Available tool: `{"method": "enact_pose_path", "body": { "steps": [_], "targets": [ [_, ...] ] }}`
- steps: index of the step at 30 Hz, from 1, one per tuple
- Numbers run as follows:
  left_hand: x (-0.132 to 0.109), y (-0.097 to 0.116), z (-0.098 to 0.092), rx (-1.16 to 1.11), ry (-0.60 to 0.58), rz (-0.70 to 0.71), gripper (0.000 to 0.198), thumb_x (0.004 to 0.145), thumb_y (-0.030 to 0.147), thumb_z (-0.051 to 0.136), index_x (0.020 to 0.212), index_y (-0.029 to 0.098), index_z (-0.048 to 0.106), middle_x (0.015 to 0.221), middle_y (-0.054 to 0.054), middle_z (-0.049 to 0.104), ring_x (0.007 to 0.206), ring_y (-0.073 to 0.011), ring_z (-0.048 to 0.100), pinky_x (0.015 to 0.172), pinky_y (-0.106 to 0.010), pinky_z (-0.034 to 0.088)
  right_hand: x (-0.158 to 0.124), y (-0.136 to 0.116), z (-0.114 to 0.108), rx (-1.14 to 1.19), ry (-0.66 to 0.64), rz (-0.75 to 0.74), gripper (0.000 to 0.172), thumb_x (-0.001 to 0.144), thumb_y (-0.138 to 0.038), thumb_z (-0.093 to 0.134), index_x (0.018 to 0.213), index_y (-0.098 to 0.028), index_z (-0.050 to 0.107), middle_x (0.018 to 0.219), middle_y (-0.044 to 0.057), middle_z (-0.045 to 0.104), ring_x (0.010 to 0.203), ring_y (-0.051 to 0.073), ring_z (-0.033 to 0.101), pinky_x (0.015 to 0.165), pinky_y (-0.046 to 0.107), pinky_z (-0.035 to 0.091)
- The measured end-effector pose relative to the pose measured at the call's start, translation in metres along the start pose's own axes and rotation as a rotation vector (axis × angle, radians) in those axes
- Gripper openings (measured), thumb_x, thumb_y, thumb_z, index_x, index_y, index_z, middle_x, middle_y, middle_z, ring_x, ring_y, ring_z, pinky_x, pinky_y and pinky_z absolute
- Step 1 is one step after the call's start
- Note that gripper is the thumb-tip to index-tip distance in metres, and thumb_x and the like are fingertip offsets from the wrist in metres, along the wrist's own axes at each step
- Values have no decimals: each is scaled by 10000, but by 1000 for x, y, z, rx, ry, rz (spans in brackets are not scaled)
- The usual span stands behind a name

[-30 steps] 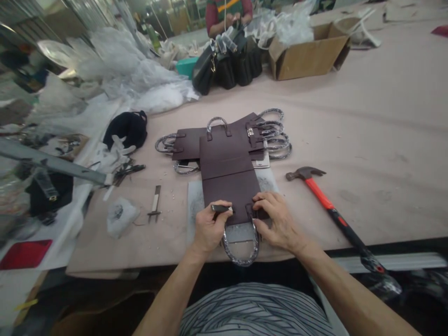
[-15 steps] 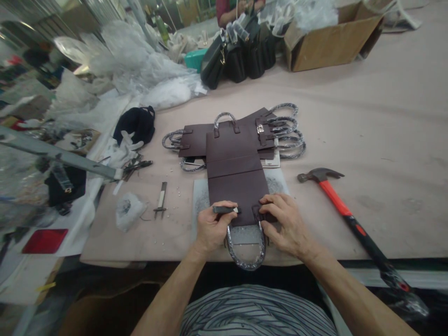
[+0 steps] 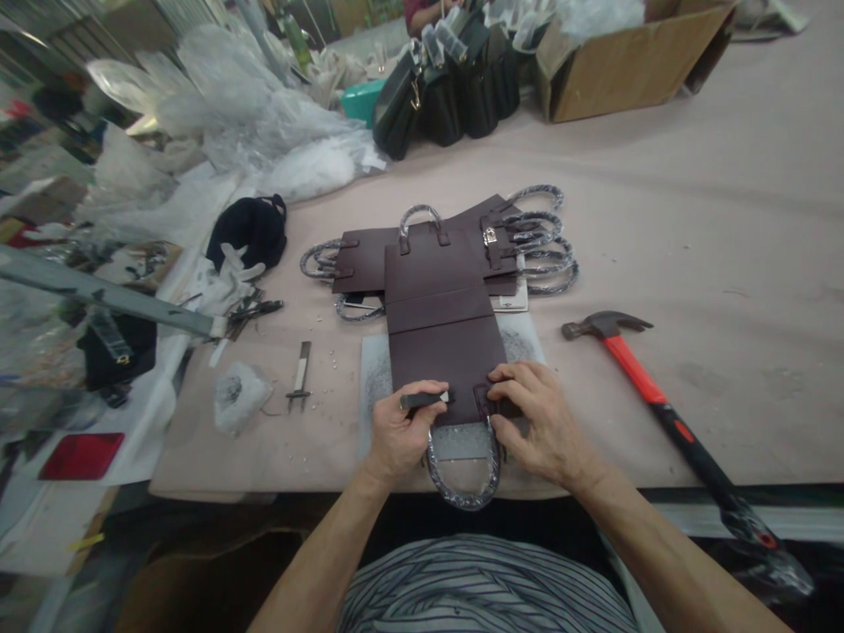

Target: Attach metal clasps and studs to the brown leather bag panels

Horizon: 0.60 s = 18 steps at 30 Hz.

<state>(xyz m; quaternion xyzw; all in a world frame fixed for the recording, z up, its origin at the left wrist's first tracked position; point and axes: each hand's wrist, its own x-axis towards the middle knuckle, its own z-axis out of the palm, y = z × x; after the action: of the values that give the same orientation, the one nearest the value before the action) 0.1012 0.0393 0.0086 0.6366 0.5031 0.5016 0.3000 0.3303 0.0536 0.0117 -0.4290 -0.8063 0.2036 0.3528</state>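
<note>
Under and beyond the grip, a pinkish table (image 3: 665, 220) is spread; left of the grip, a grey bar (image 3: 105, 290) is slanted. Soft light is seen.

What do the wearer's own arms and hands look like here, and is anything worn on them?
The left hand and right hand are ungloved, and the forearms are bare, with no sleeves in view. I can make out no watch, band or ring. Between the arms shows a garment with dark and pale grey-blue stripes.
</note>
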Motion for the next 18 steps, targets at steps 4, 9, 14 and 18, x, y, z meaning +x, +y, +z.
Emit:
{"method": "enact_pose_path", "body": {
  "steps": [4, 9, 14, 18],
  "targets": [
    [-1, 0, 2, -18, 39, -26, 91, 875, 203, 717, 964, 193, 727, 975, -53, 805, 928, -193, 767, 892, -350, 632, 0, 0, 0, -1, 1, 10, 150, 810, -205, 592, 959, -222, 593, 1140, 103, 629, 1118, 308, 554, 976, 521, 416],
    [-1, -2, 2, -49, 109, -142, 89, 883, 215, 703, 964, 185, 726, 963, -54, 799, 908, -191, 765, 871, -325, 627, -1, 1, 1, -4, 4, 4, 179, 800, -192, 594, 978, -218, 590, 1149, 106, 625, 1136, 312, 542, 997, 527, 408],
    [-1, -1, 1, -42, 78, -105, 78, 870, 208, 715, 941, 181, 733, 935, -52, 802, 888, -189, 767, 858, -325, 633, -1, 2, 1, -15, -10, 10, 160, 812, -203, 599, 971, -219, 587, 1162, 105, 620, 1150, 316, 530, 995, 526, 405],
    [-1, 1, 2, -21, 36, -26, 88, 851, 188, 739, 939, 183, 740, 955, -56, 806, 894, -188, 770, 859, -325, 641, -1, 2, 2, -16, -9, 13, 171, 807, -202, 598, 976, -223, 582, 1155, 102, 618, 1143, 316, 532, 982, 524, 410]
  ]
}}
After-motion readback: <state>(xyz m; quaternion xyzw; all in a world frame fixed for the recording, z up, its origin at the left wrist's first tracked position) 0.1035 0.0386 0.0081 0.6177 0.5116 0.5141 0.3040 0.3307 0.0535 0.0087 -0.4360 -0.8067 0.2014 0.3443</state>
